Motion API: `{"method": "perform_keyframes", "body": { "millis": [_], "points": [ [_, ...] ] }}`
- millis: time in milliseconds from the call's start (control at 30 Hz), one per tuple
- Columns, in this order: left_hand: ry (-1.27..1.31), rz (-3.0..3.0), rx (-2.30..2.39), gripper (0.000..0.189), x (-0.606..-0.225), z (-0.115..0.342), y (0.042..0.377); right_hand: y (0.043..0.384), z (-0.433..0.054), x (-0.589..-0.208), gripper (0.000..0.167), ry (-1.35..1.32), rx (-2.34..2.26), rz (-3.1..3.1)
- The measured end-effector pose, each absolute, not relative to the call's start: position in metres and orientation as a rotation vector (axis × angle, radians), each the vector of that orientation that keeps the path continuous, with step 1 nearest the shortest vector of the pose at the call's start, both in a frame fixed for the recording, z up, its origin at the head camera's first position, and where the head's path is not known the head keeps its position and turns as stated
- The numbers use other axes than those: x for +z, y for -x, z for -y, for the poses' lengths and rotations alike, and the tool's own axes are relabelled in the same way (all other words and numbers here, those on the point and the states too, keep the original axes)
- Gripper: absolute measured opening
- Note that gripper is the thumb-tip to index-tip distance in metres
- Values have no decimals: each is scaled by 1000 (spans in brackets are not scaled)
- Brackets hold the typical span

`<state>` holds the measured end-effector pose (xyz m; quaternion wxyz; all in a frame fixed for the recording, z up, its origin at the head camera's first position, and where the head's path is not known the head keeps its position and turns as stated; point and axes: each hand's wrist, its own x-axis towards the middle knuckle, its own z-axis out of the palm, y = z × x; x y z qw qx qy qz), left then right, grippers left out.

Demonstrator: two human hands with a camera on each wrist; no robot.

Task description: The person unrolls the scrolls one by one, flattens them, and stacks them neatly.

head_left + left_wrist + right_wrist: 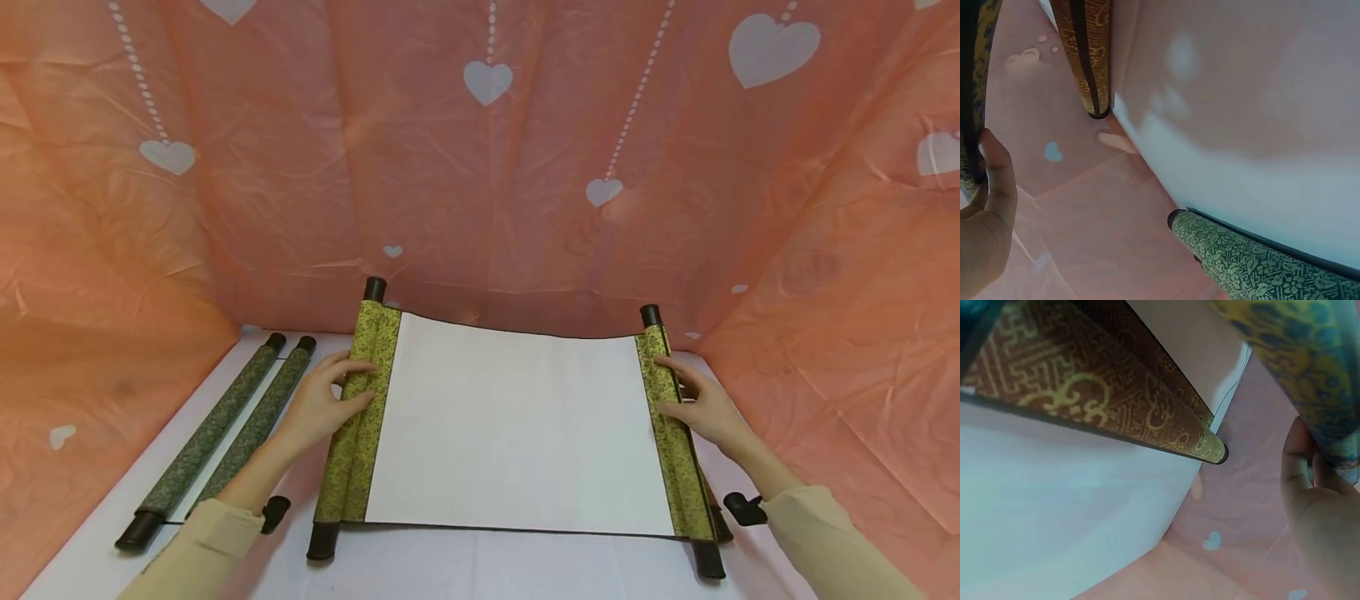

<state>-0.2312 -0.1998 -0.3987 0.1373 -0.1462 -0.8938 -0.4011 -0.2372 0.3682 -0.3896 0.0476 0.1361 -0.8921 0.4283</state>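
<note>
A person's left hand (330, 402) and right hand (703, 408), each grip clamped on a side roller, held a yellow-edged scroll (517, 429) unrolled above the white tabletop (547, 568), partly hiding a brown-and-gold scroll (1079, 387); a green scroll (213, 432) lay at left.

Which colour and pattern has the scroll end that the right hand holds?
The scroll end is yellow with a dark bluish, leafy pattern; the right wrist view shows it best.
</note>
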Motion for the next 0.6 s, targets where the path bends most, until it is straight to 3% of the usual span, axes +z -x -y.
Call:
{"method": "perform_keyframes", "body": {
  "millis": [200,400,600],
  "points": [
    [416,2598,-1141,34,-401,204,236,241,-369,-387,68,-406,1350,2694],
    [415,2605,-1133,35,-400,208,240,247,-372,-387,78,-325,1396,2740],
    [440,2628,-1101,48,-401,212,248,256,-373,-395,82,-327,1272,2806]
  ]
}}
